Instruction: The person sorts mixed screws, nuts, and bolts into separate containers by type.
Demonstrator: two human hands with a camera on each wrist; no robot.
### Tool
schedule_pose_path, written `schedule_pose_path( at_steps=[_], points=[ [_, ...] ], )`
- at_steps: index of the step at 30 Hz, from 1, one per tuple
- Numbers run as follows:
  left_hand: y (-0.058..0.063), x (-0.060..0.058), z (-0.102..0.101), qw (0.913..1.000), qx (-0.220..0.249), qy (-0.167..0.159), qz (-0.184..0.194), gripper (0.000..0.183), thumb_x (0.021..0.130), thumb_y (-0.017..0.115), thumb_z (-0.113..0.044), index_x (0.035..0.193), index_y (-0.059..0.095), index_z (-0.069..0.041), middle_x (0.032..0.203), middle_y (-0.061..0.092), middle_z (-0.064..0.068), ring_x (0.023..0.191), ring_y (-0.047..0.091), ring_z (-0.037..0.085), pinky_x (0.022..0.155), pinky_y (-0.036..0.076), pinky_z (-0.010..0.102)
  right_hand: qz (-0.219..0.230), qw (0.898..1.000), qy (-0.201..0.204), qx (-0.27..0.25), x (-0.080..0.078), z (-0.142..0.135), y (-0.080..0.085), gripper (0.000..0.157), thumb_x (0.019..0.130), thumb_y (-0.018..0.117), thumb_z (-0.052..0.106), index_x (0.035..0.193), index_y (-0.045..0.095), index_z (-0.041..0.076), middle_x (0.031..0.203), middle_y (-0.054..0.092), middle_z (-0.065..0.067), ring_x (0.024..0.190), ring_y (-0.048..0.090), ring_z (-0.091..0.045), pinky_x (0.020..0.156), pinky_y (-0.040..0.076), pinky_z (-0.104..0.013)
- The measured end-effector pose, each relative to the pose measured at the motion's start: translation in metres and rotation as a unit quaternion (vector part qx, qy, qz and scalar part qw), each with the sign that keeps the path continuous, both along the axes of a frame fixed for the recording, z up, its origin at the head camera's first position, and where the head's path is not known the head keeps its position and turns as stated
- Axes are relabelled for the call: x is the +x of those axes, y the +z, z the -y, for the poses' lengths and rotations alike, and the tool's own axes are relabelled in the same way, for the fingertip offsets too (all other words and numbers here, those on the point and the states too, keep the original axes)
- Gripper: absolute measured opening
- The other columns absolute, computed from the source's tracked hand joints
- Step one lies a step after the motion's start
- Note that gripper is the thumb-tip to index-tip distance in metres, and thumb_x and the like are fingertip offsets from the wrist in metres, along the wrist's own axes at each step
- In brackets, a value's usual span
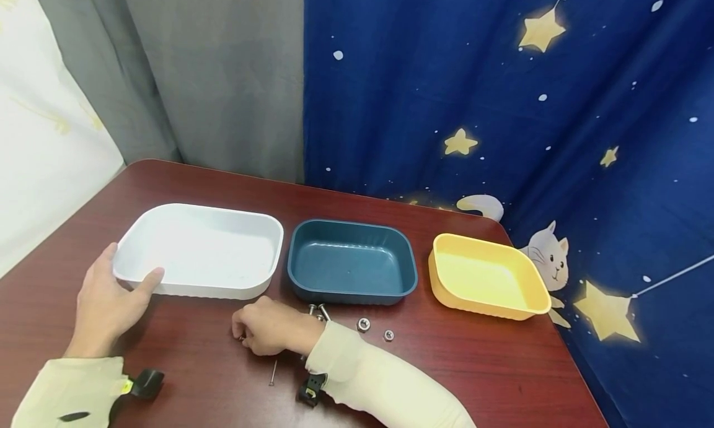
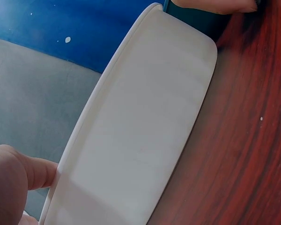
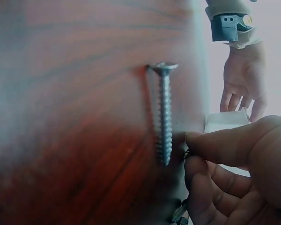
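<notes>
My left hand [image 1: 108, 301] grips the near left corner of a white plastic tray [image 1: 264, 288], its thumb at the rim, which also shows in the left wrist view. Low over the table in front of that tray, my right hand [image 1: 273, 326] pinches a small metal piece [image 3: 187, 153] between thumb and forefinger. Most of the piece is covered by the fingertips, and I cannot tell its kind. A countersunk screw [image 3: 165, 117] lies close beside the right hand, and the head view has this screw [image 1: 273, 373] just nearer to me than the hand.
A dark blue tray [image 1: 351, 296] stands right of the white one, a yellow tray [image 1: 480, 305] farther right. Bolts [image 1: 323, 312] lie partly behind my right wrist. A larger nut [image 1: 363, 324] and a smaller nut [image 1: 388, 335] sit before the blue tray. Curtains hang beyond the table [image 1: 502, 378].
</notes>
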State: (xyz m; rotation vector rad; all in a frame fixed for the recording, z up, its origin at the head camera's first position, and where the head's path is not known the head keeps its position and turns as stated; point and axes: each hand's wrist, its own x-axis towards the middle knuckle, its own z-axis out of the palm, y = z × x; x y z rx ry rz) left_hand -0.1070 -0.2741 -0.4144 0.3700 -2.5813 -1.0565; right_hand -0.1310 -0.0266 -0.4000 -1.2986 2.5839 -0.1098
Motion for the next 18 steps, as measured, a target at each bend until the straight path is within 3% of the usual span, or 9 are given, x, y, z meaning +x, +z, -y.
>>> schedule_pose_path(
  at_steps=[10,13,16,18],
  points=[
    [0.001,-0.003,0.001,1.0000,0.000,0.001,0.000,0.087,0.094,0.060,-0.030,0.150,0.007,0.009,0.148,0.016,0.040,0.135,0.018,0.057,0.106,0.017,0.069,0.011,0.997,-0.016,-0.072,-0.007,-0.002,0.008,0.010,0.090,0.067,0.017,0.099,0.071,0.022,0.071,0.056,0.020,0.064,0.048,0.010,0.065,0.037,-0.004],
    [-0.001,-0.001,0.002,1.0000,-0.003,-0.002,-0.001,0.087,0.093,0.061,-0.030,0.149,0.007,0.011,0.146,0.018,0.041,0.134,0.019,0.057,0.105,0.017,0.069,0.042,0.993,-0.024,-0.107,-0.006,-0.002,0.010,0.010,0.092,0.066,0.017,0.100,0.071,0.021,0.072,0.057,0.019,0.064,0.047,0.010,0.065,0.037,-0.004],
    [-0.002,0.001,0.003,1.0000,-0.005,-0.004,-0.003,0.086,0.093,0.061,-0.029,0.149,0.009,0.011,0.145,0.019,0.042,0.133,0.020,0.058,0.104,0.018,0.069,0.114,0.978,-0.050,-0.167,-0.006,-0.002,0.012,0.012,0.094,0.063,0.012,0.103,0.070,0.016,0.073,0.060,0.017,0.063,0.050,0.011,0.064,0.041,-0.005],
    [-0.001,0.000,0.002,1.0000,-0.004,-0.006,-0.006,0.086,0.093,0.061,-0.029,0.149,0.009,0.012,0.145,0.020,0.042,0.133,0.020,0.058,0.104,0.019,0.070,0.190,0.951,-0.088,-0.227,-0.007,-0.001,0.015,0.013,0.094,0.062,0.007,0.105,0.069,0.010,0.076,0.064,0.013,0.064,0.056,0.007,0.062,0.046,-0.009]
  ],
)
